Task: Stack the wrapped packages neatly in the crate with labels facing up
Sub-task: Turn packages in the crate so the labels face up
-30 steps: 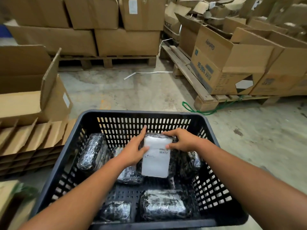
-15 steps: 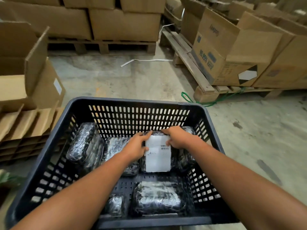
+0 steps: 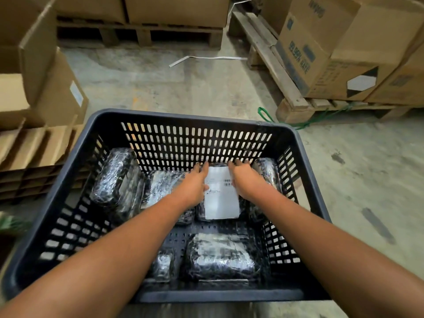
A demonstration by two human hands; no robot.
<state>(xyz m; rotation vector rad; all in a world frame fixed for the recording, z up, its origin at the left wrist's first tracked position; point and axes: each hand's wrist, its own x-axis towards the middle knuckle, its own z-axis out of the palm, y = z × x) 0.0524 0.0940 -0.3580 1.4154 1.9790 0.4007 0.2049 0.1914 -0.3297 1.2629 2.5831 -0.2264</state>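
A: Which step is this?

B: Seating, I'd judge. The labelled package (image 3: 221, 198) lies label up at centre frame, against the far wall of the crate (image 3: 188, 115). The left hand (image 3: 195, 183) and right hand (image 3: 243, 180) flank it, fingers narrow and flat against its sides.

A: Next?

B: Probably let go, then fetch another wrapped package.
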